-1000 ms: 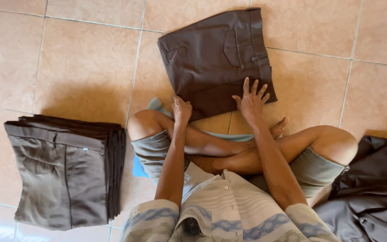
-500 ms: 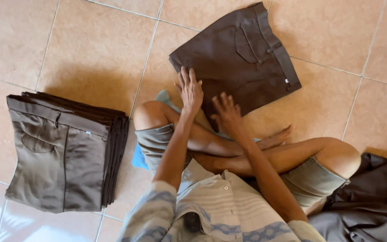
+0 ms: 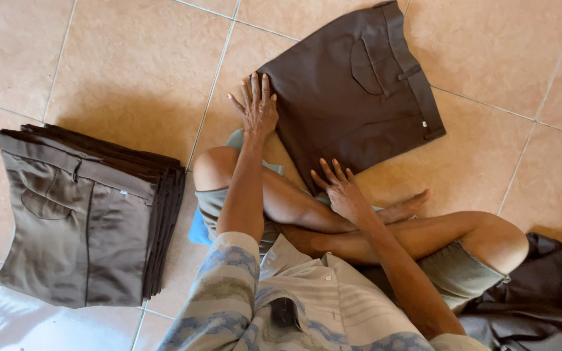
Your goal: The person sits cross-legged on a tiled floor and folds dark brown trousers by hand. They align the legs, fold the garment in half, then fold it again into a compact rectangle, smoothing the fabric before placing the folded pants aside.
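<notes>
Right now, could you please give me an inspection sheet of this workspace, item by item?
Surface: beige tiled floor with grout lines; the person sits on it cross-legged.
Job's things: dark brown folded shorts lying flat in front of the legs, pocket side up.
Clutter: stack of folded brown shorts at the person's left; heap of dark unfolded cloth at the right; blue cloth under the left thigh.
Grips: left hand flat, fingers spread, on the near left corner of the shorts; right hand flat at their near edge; neither closed on anything.
Cables: nothing seen.
Surroundings: only floor tiles; no other people seen.
</notes>
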